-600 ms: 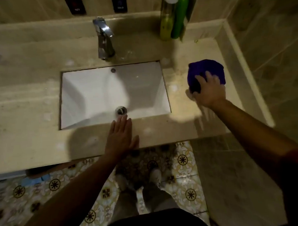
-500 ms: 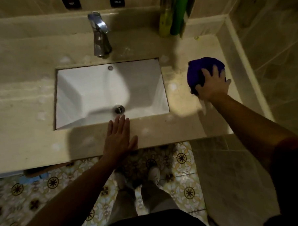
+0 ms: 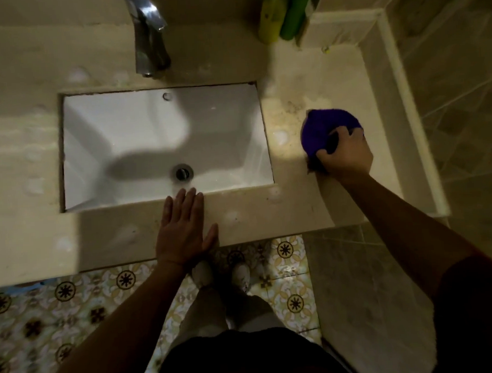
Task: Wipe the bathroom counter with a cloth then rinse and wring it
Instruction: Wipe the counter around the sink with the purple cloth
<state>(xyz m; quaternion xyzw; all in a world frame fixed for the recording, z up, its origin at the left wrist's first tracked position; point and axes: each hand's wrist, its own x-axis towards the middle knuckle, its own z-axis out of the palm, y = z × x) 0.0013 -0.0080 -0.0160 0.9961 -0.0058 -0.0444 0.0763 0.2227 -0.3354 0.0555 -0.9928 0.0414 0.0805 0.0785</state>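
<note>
Clearly wiping is underway: right hand (image 3: 346, 153) fingers grip the cloth (image 3: 325, 128) at the worktop's (image 3: 268, 219) right end, left hand (image 3: 184, 228) lies flat with fingers together; rinsing comes later.

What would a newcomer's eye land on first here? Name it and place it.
The purple cloth, bunched under the right hand on the counter right of the basin, stands out most. Next comes the bright white sink in the middle, with the left hand lying flat on the counter's front edge. Two green bottles stand at the back, right of the faucet.
</note>
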